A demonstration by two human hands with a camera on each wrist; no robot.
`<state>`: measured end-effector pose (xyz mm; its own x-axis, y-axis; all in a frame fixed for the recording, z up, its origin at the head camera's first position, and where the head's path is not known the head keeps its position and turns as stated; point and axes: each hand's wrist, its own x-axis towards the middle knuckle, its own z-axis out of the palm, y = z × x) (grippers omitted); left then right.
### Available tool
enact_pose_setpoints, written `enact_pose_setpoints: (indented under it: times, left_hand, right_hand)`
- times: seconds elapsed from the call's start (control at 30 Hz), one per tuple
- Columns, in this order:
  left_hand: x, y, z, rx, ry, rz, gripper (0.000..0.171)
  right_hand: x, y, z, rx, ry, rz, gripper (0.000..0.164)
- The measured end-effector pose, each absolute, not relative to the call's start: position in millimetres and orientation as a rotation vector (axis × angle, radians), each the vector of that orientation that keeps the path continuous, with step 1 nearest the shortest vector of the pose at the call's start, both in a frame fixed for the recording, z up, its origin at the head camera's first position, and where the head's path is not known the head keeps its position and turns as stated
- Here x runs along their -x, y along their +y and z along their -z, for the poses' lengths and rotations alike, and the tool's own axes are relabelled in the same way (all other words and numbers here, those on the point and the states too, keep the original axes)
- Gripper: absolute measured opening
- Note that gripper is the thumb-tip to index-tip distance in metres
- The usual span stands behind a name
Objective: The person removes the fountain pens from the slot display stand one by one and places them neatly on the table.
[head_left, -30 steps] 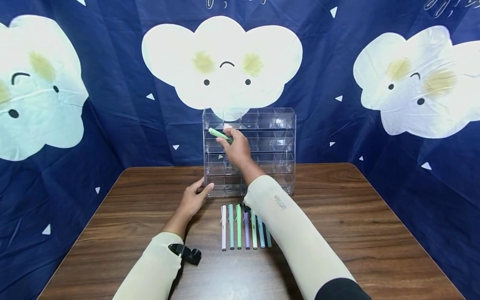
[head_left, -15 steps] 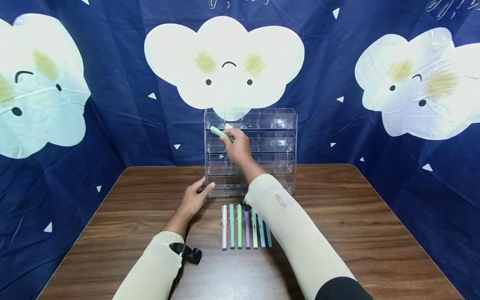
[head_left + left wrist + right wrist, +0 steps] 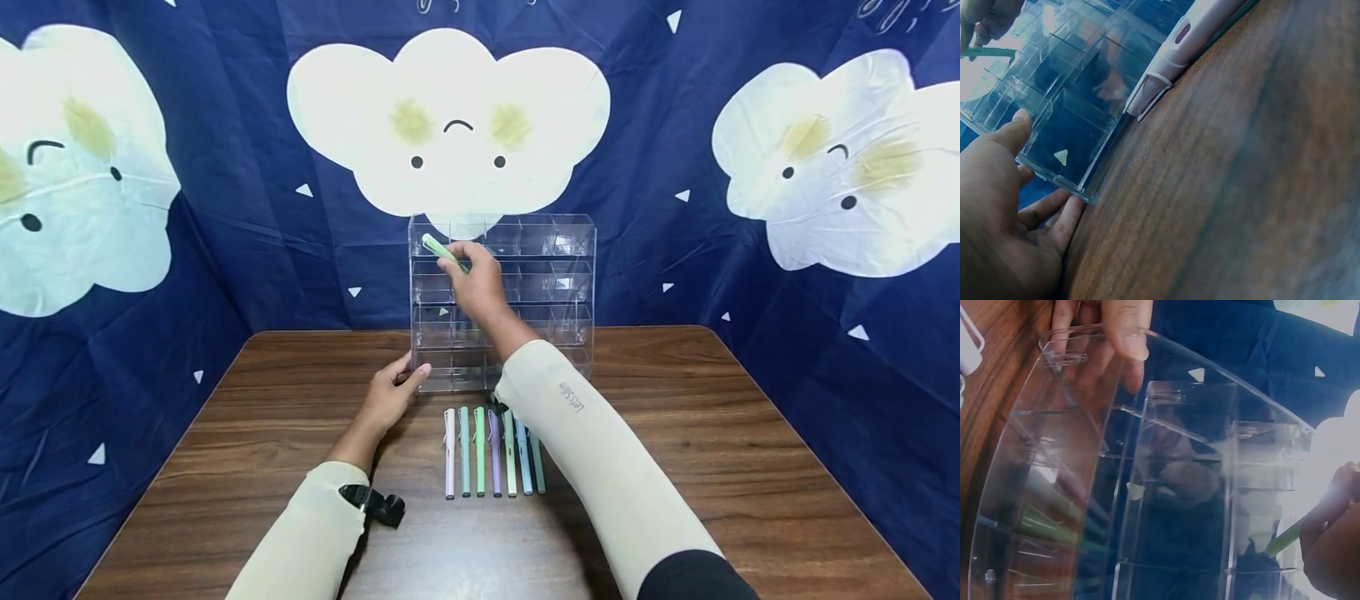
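Note:
A clear acrylic organizer (image 3: 573, 242) with rows of small compartments stands upright at the back of the table. My right hand (image 3: 480, 279) pinches a light green pen (image 3: 438, 247) by one end, before the organizer's upper left compartments. The pen slants, its free end pointing up and left; in the right wrist view the green pen (image 3: 1286, 538) shows only in part. My left hand (image 3: 997, 200) grips the organizer's lower left edge, thumb at the front and fingers behind the side. Several capped pastel pens (image 3: 481, 454) lie side by side in front of the organizer.
The wooden table (image 3: 300, 392) runs out to both sides. Behind it hangs a dark blue cloth (image 3: 645, 275) with white clouds, close to the organizer's back. My right forearm passes over the right end of the pen row.
My right hand has risen slightly with the green pen, which now tilts more steeply. My left hand keeps its place at the organizer's edge, and the row of pens lies as before.

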<state>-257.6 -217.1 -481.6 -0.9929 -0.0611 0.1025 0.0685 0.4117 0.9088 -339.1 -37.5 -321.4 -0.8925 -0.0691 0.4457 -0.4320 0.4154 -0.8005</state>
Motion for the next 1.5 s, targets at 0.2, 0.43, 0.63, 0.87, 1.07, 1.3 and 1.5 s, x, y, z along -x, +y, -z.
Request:
enact_pose_setpoints:
  times: [0.2, 0.43, 0.63, 0.87, 1.07, 1.3, 1.5]
  left_hand:
    - [257.6, -217.5, 482.1, 0.016, -2.534, 1.62, 0.067]
    - [256.5, -218.8, 483.6, 0.019, -2.541, 1.638, 0.068]
    - [256.4, -218.8, 484.6, 0.012, -2.541, 1.63, 0.067]
    - [258.7, -218.9, 482.9, 0.022, -2.533, 1.622, 0.067]
    - [258.6, -218.4, 482.4, 0.014, -2.545, 1.631, 0.068]
    - [259.4, -219.0, 484.5, -0.002, -2.548, 1.631, 0.068]
    - [259.7, -219.6, 483.6, 0.001, -2.553, 1.633, 0.068]
  right_hand:
    - [331.7, -36.9, 307.7, -0.515, -2.235, -1.645, 0.025]
    - [325.1, -29.6, 292.1, -0.564, -2.174, -1.662, 0.024]
    - [316.9, -22.1, 282.7, -0.605, -2.121, -1.629, 0.024]
    - [298.1, -6.8, 278.2, -0.71, -2.012, -1.662, 0.024]
    - [281.5, 8.5, 288.0, -0.803, -1.979, -1.683, 0.024]
    - [269.7, 35.3, 307.1, -0.837, -1.951, -1.696, 0.022]
    - [260.2, 56.8, 322.2, -0.799, -1.942, -1.778, 0.019]
